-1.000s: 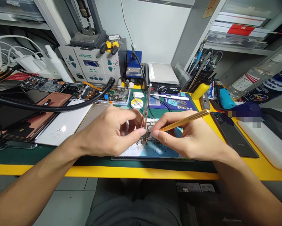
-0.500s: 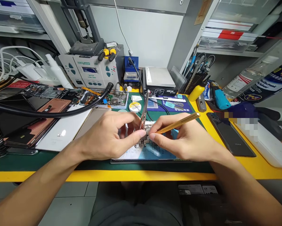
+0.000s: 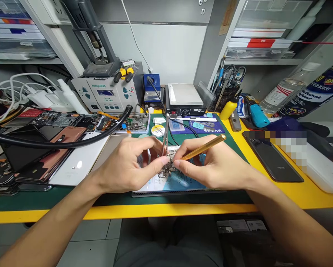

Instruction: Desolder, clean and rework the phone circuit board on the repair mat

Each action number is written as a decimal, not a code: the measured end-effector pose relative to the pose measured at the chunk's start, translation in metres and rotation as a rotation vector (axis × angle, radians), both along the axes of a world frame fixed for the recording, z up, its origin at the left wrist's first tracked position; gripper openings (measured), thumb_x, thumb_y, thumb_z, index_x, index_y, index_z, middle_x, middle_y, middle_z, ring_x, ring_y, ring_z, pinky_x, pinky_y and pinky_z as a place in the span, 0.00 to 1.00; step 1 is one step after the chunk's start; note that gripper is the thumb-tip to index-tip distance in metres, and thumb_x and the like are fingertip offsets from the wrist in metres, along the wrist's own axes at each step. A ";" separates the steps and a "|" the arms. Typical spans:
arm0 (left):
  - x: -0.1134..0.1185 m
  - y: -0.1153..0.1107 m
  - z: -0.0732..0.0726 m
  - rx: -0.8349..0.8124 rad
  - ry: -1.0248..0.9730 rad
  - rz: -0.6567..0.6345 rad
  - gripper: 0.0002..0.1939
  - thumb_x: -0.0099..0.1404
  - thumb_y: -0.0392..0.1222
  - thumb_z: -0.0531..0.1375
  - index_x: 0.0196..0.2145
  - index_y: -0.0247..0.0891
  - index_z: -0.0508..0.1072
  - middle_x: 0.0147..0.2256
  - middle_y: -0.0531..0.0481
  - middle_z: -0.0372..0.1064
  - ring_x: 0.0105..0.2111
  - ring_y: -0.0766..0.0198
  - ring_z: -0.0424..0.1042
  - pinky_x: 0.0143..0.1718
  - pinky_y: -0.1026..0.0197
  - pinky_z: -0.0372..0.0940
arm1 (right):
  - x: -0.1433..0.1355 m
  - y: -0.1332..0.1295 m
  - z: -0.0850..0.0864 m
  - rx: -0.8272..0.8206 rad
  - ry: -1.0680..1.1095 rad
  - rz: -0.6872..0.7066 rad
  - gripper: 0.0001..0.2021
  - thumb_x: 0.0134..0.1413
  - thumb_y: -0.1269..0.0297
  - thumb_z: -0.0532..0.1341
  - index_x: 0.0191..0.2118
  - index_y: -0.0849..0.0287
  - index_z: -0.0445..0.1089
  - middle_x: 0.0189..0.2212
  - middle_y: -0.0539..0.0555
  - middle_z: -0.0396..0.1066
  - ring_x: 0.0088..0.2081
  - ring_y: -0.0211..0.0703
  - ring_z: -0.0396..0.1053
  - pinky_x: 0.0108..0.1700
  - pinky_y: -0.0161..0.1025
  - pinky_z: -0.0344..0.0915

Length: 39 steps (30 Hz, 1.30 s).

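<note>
My left hand (image 3: 135, 161) is closed round a pair of metal tweezers (image 3: 165, 135), which stand nearly upright between thumb and fingers. Between the two hands lies a small circuit board (image 3: 167, 170), partly covered by my fingertips. My right hand (image 3: 210, 161) pinches a gold, pen-like tool (image 3: 206, 146) that slants down toward the board; its tip is hidden by the fingers. Under the board is a flat blue-and-white work pad (image 3: 155, 184) on the green mat (image 3: 116, 198).
Phones and phone parts (image 3: 72, 167) are stacked at left beneath a thick black hose (image 3: 57, 142). Behind stand a grey soldering station (image 3: 105, 98) and a small heating plate (image 3: 185, 96). A dark phone (image 3: 272, 155) lies at right, near a yellow bottle (image 3: 228, 109).
The camera view has shifted slightly. The tweezers stand more upright, and the gold tool's rear end has swung a little. Both hands keep their grips beside the board.
</note>
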<state>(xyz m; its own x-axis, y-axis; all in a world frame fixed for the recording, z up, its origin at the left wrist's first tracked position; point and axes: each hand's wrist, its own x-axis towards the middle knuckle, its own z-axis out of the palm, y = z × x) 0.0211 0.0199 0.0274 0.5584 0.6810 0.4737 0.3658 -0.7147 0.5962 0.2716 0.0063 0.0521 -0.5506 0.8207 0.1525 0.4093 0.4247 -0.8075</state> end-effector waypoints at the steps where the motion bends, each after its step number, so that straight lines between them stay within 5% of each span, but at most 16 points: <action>1: 0.000 0.000 0.000 -0.001 -0.002 0.001 0.05 0.74 0.39 0.65 0.39 0.38 0.80 0.30 0.54 0.80 0.26 0.69 0.76 0.28 0.69 0.71 | 0.000 0.000 0.000 0.000 -0.001 0.000 0.05 0.62 0.71 0.68 0.34 0.60 0.80 0.25 0.47 0.77 0.26 0.36 0.68 0.29 0.35 0.64; 39: 0.001 -0.002 0.003 0.001 -0.061 0.018 0.03 0.71 0.38 0.68 0.37 0.38 0.81 0.30 0.57 0.79 0.26 0.70 0.77 0.29 0.70 0.72 | 0.001 -0.001 -0.001 0.005 0.004 -0.003 0.04 0.62 0.69 0.68 0.34 0.59 0.79 0.26 0.47 0.77 0.27 0.37 0.68 0.30 0.36 0.64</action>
